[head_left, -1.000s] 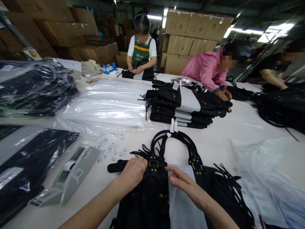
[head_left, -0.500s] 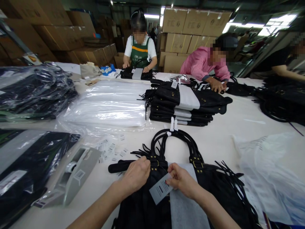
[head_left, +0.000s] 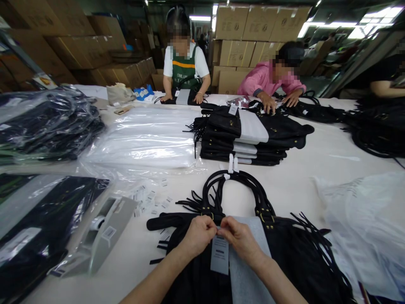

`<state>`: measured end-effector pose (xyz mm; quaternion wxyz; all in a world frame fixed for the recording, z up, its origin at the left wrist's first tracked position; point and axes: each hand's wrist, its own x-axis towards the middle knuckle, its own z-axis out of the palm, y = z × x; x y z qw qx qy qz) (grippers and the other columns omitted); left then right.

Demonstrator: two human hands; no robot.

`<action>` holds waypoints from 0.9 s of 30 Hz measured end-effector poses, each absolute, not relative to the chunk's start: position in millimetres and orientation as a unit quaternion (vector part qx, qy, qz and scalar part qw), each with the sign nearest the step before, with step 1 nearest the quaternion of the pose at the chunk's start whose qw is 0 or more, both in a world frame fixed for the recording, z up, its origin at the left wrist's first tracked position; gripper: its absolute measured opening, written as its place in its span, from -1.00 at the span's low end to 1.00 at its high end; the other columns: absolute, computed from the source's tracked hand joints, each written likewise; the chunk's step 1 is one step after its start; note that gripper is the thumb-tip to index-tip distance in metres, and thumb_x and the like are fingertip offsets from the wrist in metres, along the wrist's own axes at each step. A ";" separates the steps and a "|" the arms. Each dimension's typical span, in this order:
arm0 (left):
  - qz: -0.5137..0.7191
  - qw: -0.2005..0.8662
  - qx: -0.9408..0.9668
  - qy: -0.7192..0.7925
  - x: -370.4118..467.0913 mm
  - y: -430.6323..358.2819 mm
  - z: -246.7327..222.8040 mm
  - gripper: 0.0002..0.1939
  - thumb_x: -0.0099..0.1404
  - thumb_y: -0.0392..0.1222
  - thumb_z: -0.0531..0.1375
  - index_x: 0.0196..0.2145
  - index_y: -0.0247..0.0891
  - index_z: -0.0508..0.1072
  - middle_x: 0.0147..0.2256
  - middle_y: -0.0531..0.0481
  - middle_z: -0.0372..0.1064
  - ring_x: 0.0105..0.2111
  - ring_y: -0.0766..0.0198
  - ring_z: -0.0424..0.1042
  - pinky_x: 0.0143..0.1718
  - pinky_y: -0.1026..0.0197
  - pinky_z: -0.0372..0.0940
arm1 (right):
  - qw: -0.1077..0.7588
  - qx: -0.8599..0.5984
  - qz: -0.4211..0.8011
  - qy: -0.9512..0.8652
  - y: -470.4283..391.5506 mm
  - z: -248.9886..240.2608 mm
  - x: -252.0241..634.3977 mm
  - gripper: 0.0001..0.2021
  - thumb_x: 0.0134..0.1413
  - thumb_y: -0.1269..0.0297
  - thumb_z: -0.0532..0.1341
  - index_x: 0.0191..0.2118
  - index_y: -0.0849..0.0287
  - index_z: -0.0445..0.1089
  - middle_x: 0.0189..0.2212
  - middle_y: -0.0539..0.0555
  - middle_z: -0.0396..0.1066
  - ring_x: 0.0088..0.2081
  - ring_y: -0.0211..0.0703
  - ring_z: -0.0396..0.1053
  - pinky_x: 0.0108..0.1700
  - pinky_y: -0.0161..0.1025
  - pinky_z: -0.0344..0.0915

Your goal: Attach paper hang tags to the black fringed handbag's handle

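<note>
So the rectangular pale grey card tag with dark print (head_left: 220, 257) has swung round. Half a second ago it was tilted, with just the right hand (head_left: 238, 237) on it; now it hangs nearly straight down over the front of the big black soft fringed handbag (head_left: 193, 274), just left of the wide whitish-grey paper band (head_left: 251, 274). The left hand (head_left: 200, 235) has come over from the brass buckle to meet the right one. Fingers on both hands are pinched narrow on the tag's top end, almost touching each other (too small to tell if they've got the card edge or a cord). The handbag lies on the white-topped bench (head_left: 291, 185) in about the same spot as before, with its looped black handles (head_left: 237, 177) pointing away from the wearer.

Over the back, the co-worker in the pink top (head_left: 255, 78) now has both hands spread apart behind the pile of folded black bags with pale bands (head_left: 281, 133); they were close together before. The sheaf of glossy clear plastic sleeves (head_left: 148, 135) and the grey plastic dispenser (head_left: 115, 228) haven't budged, both left of the handbag.
</note>
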<state>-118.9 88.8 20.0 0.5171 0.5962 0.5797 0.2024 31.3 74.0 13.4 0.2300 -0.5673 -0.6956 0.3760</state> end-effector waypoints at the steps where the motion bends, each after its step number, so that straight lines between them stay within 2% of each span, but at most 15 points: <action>1: 0.201 0.519 0.588 0.587 -118.3 89.7 18.9 -0.87 -0.01 -0.35 0.07 -0.66 -0.30 0.31 -0.72 0.17 0.12 -0.64 0.41 0.15 -0.58 0.35 0.04 | 0.231 -0.558 0.341 -0.721 72.6 10.9 31.4 -0.95 0.03 0.34 0.09 -0.42 0.15 0.23 -0.60 -0.10 0.26 -0.55 -0.32 0.25 -0.50 -0.39 0.17; 5: 0.197 0.510 0.582 0.602 -116.4 93.2 17.5 -0.84 0.01 -0.35 0.06 -0.69 -0.29 0.26 -0.75 0.19 0.07 -0.68 0.43 0.11 -0.60 0.35 0.01 | 0.235 -0.524 0.271 -0.773 68.1 3.1 30.2 -0.84 0.13 0.34 -0.03 -0.38 0.16 0.24 -0.50 0.00 0.31 -0.45 -0.26 0.32 -0.40 -0.34 0.24; 8: 0.173 0.483 0.605 0.609 -115.7 94.8 21.1 -0.82 0.03 -0.37 0.05 -0.68 -0.28 0.24 -0.74 0.19 0.06 -0.66 0.42 0.12 -0.59 0.36 0.01 | 0.233 -0.518 0.235 -0.789 66.5 -0.1 29.3 -0.78 0.17 0.32 -0.11 -0.37 0.18 0.23 -0.50 0.05 0.30 -0.47 -0.21 0.32 -0.43 -0.28 0.25; 10: 0.148 0.456 0.626 0.616 -115.0 95.0 25.1 -0.82 0.05 -0.38 0.05 -0.67 -0.28 0.23 -0.70 0.17 0.08 -0.63 0.41 0.14 -0.57 0.36 0.02 | 0.234 -0.520 0.216 -0.792 67.1 0.5 29.9 -0.78 0.18 0.31 -0.12 -0.35 0.20 0.22 -0.46 0.09 0.31 -0.46 -0.18 0.31 -0.44 -0.25 0.27; 14: 0.100 0.408 0.658 0.626 -111.5 93.3 31.0 -0.83 0.08 -0.38 0.03 -0.62 -0.28 0.26 -0.61 0.10 0.19 -0.53 0.35 0.22 -0.49 0.31 0.06 | 0.256 -0.508 0.136 -0.811 70.0 7.2 31.1 -0.82 0.17 0.33 -0.09 -0.35 0.18 0.21 -0.31 0.16 0.31 -0.33 -0.18 0.33 -0.32 -0.22 0.32; 18: 0.010 0.323 0.723 0.610 -108.1 90.4 31.8 -0.83 0.15 -0.37 -0.04 -0.46 -0.29 0.32 -0.45 -0.02 0.32 -0.41 0.26 0.31 -0.40 0.26 0.11 | 0.258 -0.504 0.134 -0.814 69.6 10.0 25.8 -0.82 0.17 0.38 -0.11 -0.33 0.19 0.19 -0.37 0.11 0.31 -0.39 -0.22 0.34 -0.42 -0.30 0.32; 21: -0.009 0.311 0.742 0.594 -108.5 89.7 33.0 -0.82 0.17 -0.36 -0.07 -0.42 -0.29 0.31 -0.40 -0.05 0.33 -0.39 0.24 0.33 -0.39 0.24 0.14 | 0.217 -0.526 0.110 -0.815 68.4 7.9 21.2 -0.83 0.14 0.43 -0.09 -0.34 0.21 0.21 -0.41 0.10 0.33 -0.44 -0.20 0.35 -0.49 -0.32 0.28; 24: -0.006 0.316 0.742 0.591 -110.4 90.1 35.7 -0.81 0.18 -0.36 -0.08 -0.44 -0.29 0.30 -0.43 -0.05 0.32 -0.42 0.24 0.32 -0.40 0.24 0.16 | 0.178 -0.544 0.081 -0.816 68.8 6.7 20.8 -0.82 0.12 0.45 -0.06 -0.40 0.22 0.24 -0.44 0.12 0.34 -0.49 -0.18 0.34 -0.53 -0.31 0.21; 27: 0.065 0.312 0.740 0.593 -111.9 89.5 36.2 -0.82 0.15 -0.40 -0.07 -0.49 -0.27 0.27 -0.40 -0.05 0.31 -0.41 0.28 0.31 -0.37 0.24 0.18 | 0.188 -0.555 0.095 -0.805 69.7 6.6 22.3 -0.80 0.14 0.41 -0.07 -0.41 0.22 0.25 -0.43 0.14 0.33 -0.50 -0.18 0.32 -0.54 -0.30 0.18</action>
